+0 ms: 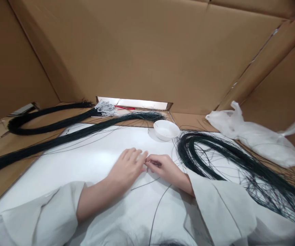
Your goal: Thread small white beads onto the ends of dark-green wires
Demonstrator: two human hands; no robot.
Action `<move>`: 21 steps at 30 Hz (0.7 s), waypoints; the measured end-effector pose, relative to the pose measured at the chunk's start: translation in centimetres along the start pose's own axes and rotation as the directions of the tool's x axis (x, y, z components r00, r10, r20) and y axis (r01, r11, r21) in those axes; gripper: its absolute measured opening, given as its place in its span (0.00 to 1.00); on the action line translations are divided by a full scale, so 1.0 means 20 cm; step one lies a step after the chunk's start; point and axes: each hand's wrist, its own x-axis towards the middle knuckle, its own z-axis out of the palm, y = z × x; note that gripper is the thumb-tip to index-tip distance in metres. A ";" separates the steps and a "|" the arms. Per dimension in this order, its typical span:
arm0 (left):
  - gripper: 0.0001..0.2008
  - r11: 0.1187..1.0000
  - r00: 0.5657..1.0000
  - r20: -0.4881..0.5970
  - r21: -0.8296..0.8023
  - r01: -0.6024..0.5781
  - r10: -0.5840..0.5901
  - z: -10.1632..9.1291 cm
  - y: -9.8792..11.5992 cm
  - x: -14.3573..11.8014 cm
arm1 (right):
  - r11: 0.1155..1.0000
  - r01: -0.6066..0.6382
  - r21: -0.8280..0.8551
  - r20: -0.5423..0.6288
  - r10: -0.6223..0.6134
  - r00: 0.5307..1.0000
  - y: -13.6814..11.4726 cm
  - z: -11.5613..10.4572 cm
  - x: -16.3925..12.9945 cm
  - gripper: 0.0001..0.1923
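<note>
My left hand [128,167] rests low over the white board [91,147]. Its outer fingers stretch forward, while thumb and forefinger close against the fingertips of my right hand. Pinched together, the fingers of my right hand [166,168] meet the left at the middle. Whatever lies between the fingertips is too small to make out. A thin dark strand [147,183] passes below the right hand, its end lying towards the left wrist. Another dark strand [157,208] curves from under the right hand down over my light clothing.
Beyond the hands stands a white bowl [166,130]. Dark strand bundles lie left [67,138] and right [214,141]. A looped bundle [47,128] ends near white beaded pieces [106,108]. A red tool [125,108], plastic bag [263,140] and cardboard walls [142,58] surround the board.
</note>
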 end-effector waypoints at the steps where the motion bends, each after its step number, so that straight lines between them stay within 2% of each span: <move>1: 0.18 0.999 0.999 0.046 0.028 -0.024 0.022 0.00 0.03 0.01 | 1.000 0.016 0.016 0.001 -0.016 1.000 -0.01 0.00 0.00 0.10; 5: 0.21 0.996 0.973 0.225 0.055 -0.071 0.057 -0.03 0.07 0.02 | 0.998 0.054 0.012 -0.011 -0.054 0.998 -0.03 -0.01 0.00 0.11; 7: 0.21 0.997 0.963 0.266 0.041 -0.061 0.048 -0.07 0.04 0.03 | 0.998 0.070 -0.005 -0.014 -0.070 0.997 -0.04 -0.03 0.01 0.11; 9: 0.20 0.999 0.960 0.278 0.046 -0.005 -0.008 -0.12 -0.03 0.03 | 0.998 0.061 -0.021 -0.045 -0.062 0.997 -0.04 -0.07 0.02 0.11; 12: 0.20 0.980 0.964 0.195 0.111 0.164 -0.183 -0.22 -0.19 0.05 | 0.999 0.002 -0.047 -0.116 -0.007 0.993 -0.02 -0.15 0.06 0.12; 15: 0.20 0.928 0.938 0.055 0.173 0.330 -0.343 -0.37 -0.38 0.05 | 0.996 -0.048 -0.081 -0.186 0.032 0.982 0.00 -0.28 0.09 0.13; 17: 0.17 0.852 0.872 0.025 0.224 0.473 -0.490 -0.51 -0.51 0.02 | 0.992 -0.051 -0.111 -0.253 0.021 0.967 0.00 -0.39 0.10 0.14; 18: 0.16 0.863 0.876 0.064 0.216 0.456 -0.479 -0.58 -0.57 0.00 | 0.988 -0.071 -0.136 -0.288 0.029 0.957 -0.01 -0.45 0.09 0.14; 20: 0.17 0.789 0.800 0.060 0.227 0.572 -0.597 -0.69 -0.72 -0.09 | 0.975 -0.122 -0.186 -0.360 0.048 0.932 -0.02 -0.57 0.07 0.15; 21: 0.18 0.768 0.777 0.064 0.217 0.602 -0.627 -0.74 -0.81 -0.15 | 0.965 -0.151 -0.215 -0.385 0.058 0.921 -0.03 -0.63 0.04 0.16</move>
